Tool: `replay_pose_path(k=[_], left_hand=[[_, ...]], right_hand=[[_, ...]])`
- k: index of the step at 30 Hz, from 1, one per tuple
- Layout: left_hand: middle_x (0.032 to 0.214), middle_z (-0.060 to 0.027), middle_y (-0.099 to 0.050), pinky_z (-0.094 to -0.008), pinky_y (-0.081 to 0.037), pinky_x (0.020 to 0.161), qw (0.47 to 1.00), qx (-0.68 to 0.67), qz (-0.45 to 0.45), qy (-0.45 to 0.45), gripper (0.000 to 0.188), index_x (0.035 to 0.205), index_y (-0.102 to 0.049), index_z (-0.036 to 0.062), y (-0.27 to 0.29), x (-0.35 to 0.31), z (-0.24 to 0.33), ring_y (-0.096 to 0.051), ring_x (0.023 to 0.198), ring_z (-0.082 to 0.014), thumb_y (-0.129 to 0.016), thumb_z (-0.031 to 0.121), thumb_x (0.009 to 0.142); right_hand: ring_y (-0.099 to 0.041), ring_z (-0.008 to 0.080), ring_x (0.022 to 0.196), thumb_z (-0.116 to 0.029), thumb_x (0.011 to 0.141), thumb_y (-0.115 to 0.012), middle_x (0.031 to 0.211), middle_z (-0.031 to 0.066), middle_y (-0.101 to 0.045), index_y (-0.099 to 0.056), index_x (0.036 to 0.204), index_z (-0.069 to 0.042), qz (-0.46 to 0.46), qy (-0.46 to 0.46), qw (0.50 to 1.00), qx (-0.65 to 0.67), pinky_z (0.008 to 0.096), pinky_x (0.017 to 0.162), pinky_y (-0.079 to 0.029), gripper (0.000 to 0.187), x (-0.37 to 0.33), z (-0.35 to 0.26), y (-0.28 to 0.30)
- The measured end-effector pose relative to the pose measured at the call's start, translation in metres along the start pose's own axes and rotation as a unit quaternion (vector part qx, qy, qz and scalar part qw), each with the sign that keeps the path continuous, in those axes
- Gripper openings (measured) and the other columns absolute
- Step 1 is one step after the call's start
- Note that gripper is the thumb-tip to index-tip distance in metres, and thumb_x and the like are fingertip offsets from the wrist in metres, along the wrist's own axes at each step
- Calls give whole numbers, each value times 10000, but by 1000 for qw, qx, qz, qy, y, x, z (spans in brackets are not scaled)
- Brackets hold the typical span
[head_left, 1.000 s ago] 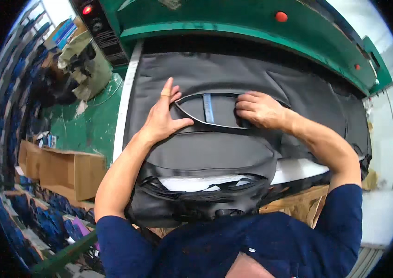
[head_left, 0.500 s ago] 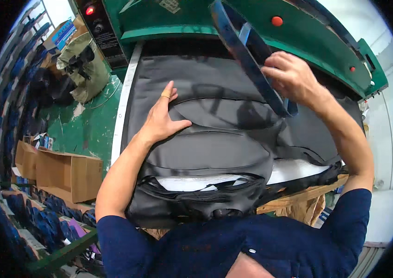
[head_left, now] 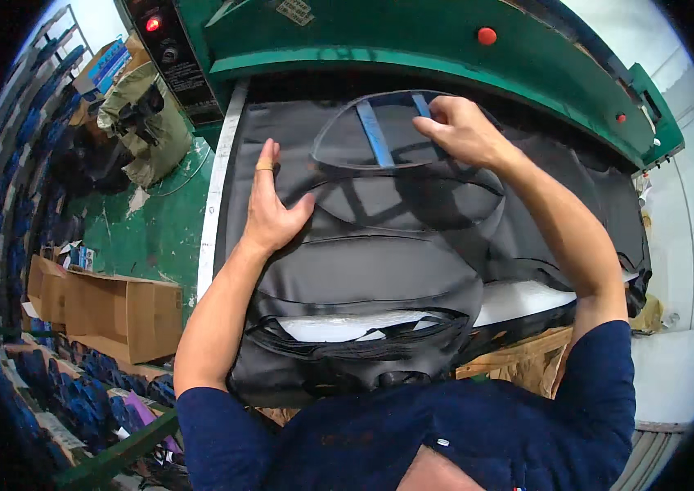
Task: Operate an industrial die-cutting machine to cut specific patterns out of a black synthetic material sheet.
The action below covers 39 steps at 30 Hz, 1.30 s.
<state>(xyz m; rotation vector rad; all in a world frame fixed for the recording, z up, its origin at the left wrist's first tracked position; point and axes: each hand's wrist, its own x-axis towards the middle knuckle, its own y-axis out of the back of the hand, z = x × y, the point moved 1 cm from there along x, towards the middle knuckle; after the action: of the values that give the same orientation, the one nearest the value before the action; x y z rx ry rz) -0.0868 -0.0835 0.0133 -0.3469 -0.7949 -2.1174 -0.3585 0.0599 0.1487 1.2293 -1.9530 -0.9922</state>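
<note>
My right hand (head_left: 463, 132) grips a cutting die (head_left: 375, 137) by one of its blue crossbars. The die is a thin, rounded, elongated metal frame. It is tilted low over the far part of a black sheet (head_left: 277, 123), beyond the curved cut outlines, and I cannot tell whether its edge touches. My left hand (head_left: 273, 214) lies on the sheet near the die's left end, thumb and fingers apart, a tan band round one finger. Between my hands and my body, curved cuts mark the sheet, and its near part is bunched in dark folds (head_left: 363, 348).
A green press beam (head_left: 339, 61) with a red button (head_left: 487, 36) spans the far side. A pale metal strip (head_left: 213, 200) edges the bed's left. White material (head_left: 518, 304) shows beneath the sheet. Cardboard boxes (head_left: 122, 315), a sack (head_left: 146, 135) and racks (head_left: 24, 180) stand left.
My right hand has brought the die down and leftward, turning it from steeply raised to nearly level over the sheet. My left hand has slid slightly left.
</note>
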Motion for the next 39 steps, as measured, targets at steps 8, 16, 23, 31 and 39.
replay_pose_path(k=[8,16,23,31,39], left_hand=[[1510,-269,-340,-398,-285,1169,999,27,27,3,1000,1516,-181,-49,-4,2,-6,-352,1417,-349,-785,135,741],[1460,-282,-386,-452,-309,1133,989,143,-29,-38,912,1465,-297,-53,-10,3,3,-401,1342,-417,-792,248,761],[1443,-207,-458,-519,-318,1126,921,284,-185,-193,580,1384,-462,-4,-10,7,31,-421,1357,-363,-675,168,873],[1430,-200,-491,-492,-323,1130,902,291,-285,-143,505,1348,-515,9,-31,14,42,-445,1347,-348,-620,266,926],[1326,-241,-558,-426,-368,1095,965,227,19,-128,547,1336,-508,-46,-34,29,25,-503,1270,-393,-693,128,851]], right_hand=[[-657,434,999,-385,824,-668,990,325,-669,-694,935,101,-29,-181,982,-43,467,885,-510,499,36,22,-71],[-668,444,944,-416,831,-661,970,334,-668,-681,936,117,33,-138,990,10,475,866,-518,543,37,55,-87],[-636,146,907,-235,944,-631,970,86,-704,-661,1150,18,190,-36,973,130,289,804,-509,328,-13,96,8],[-636,113,954,-160,969,-605,1025,63,-709,-655,1167,19,167,-106,937,289,256,844,-502,272,-87,198,-23],[-645,167,1052,-83,982,-519,1107,98,-706,-623,1229,15,240,-75,920,301,279,931,-482,285,-102,191,-34]])
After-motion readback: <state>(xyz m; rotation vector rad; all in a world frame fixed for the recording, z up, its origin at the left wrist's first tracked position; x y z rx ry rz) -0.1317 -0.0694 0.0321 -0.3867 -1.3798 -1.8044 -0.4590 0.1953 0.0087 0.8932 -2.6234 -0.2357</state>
